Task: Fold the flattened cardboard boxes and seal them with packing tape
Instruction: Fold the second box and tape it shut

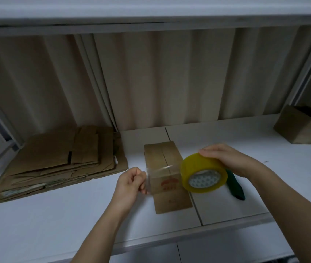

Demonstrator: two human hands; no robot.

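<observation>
A small folded cardboard box (162,158) stands on the white table (56,221), its top flaps closed with a seam down the middle. My right hand (226,160) grips a yellow roll of packing tape (202,173) just right of the box. My left hand (132,181) pinches the free end of the clear tape strip (160,169), which stretches across the box's front from the roll. A stack of flattened cardboard boxes (59,160) lies at the left.
A dark green cutter-like object (235,186) lies on the table under my right wrist. Another folded box (300,128) sits at the far right. Beige curtains (150,78) hang behind the table, and a white shelf runs overhead.
</observation>
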